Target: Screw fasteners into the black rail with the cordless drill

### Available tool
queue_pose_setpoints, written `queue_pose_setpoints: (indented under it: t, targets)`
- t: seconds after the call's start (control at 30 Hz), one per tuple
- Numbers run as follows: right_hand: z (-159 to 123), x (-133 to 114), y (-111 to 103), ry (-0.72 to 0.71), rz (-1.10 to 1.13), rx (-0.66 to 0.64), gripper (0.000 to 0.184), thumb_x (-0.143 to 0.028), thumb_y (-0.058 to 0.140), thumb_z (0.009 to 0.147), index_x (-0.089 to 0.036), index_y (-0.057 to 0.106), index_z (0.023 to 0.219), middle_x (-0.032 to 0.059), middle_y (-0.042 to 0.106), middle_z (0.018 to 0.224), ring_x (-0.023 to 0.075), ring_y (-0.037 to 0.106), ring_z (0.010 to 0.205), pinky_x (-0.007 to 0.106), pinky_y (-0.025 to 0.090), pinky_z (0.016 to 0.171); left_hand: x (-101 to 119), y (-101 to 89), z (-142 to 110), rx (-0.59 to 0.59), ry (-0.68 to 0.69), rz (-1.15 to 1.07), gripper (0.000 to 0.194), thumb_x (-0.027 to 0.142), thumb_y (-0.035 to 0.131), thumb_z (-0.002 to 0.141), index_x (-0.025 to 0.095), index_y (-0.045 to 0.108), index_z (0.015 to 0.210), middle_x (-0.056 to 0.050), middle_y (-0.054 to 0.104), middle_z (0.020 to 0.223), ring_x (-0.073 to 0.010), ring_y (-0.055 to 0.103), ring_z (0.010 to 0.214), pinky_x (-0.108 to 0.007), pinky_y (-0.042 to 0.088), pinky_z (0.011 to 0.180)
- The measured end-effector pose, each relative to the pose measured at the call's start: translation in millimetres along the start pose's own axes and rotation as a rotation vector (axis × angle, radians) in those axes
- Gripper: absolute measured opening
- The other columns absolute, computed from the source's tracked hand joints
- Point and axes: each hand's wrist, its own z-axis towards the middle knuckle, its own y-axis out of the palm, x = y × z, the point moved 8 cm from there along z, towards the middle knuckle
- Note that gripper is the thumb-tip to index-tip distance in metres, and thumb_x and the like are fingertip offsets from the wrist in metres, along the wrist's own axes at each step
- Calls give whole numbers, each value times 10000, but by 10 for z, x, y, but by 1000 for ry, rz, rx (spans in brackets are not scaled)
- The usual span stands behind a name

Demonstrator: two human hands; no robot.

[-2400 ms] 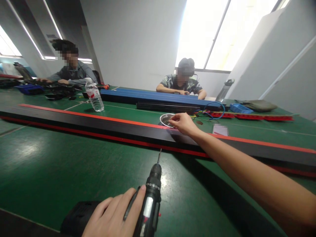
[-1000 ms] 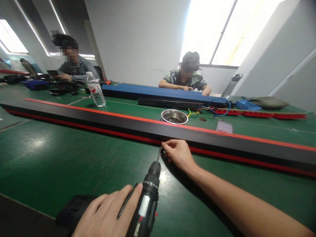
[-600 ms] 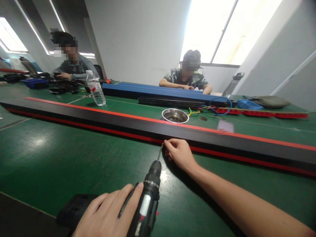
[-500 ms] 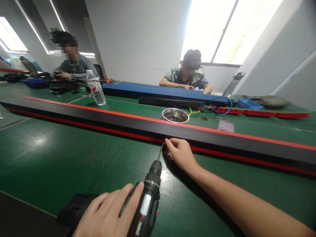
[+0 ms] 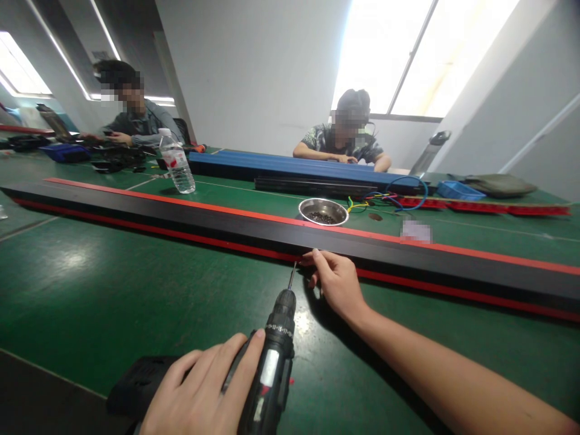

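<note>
My left hand [image 5: 199,393] is wrapped round a black cordless drill [image 5: 272,362] that lies low over the green table, its bit pointing at a long black bar with red edge strips [image 5: 181,217]. My right hand [image 5: 335,281] is at the bar's near side, just right of the bit tip, with thumb and fingers pinched together on something too small to make out. A steel bowl of small dark screws [image 5: 323,211] stands beyond the bar.
A water bottle [image 5: 176,162] stands at the back left. A blue panel [image 5: 281,166], coloured wires [image 5: 385,200], a blue tray [image 5: 455,191] and red strips [image 5: 489,209] lie behind. Two other people sit across the table.
My right hand came back from the steel bowl to the near side of the bar and pinches beside the bit tip. The drill has barely moved.
</note>
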Motion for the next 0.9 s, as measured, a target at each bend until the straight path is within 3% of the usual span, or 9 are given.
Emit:
queue_pose_setpoints:
  t: [0.23,0.53,0.9]
  targets:
    - [5,5,32,6,37,-33,417,-484,567,1017,-152,807,938,100,821,930,156,654,530,292,512,567,29,-78,235,9,-16,-26,786,701,650,767,185,662,1361,-66,758,1166,-230,645,1008,-393,393,928]
    - [22,54,47,-9,43,-27,444,-512,569,1021,-153,803,904,94,814,869,161,646,516,292,495,550,50,-123,323,-18,-34,-38,736,467,597,662,173,654,1335,-51,772,1152,-229,680,987,-401,399,915]
    - [22,52,48,-10,36,-39,420,-491,575,1026,-158,803,911,85,813,877,151,643,519,287,495,557,41,-129,314,-9,-33,-51,744,457,587,670,174,644,1356,-43,767,1158,-221,685,983,-396,423,898]
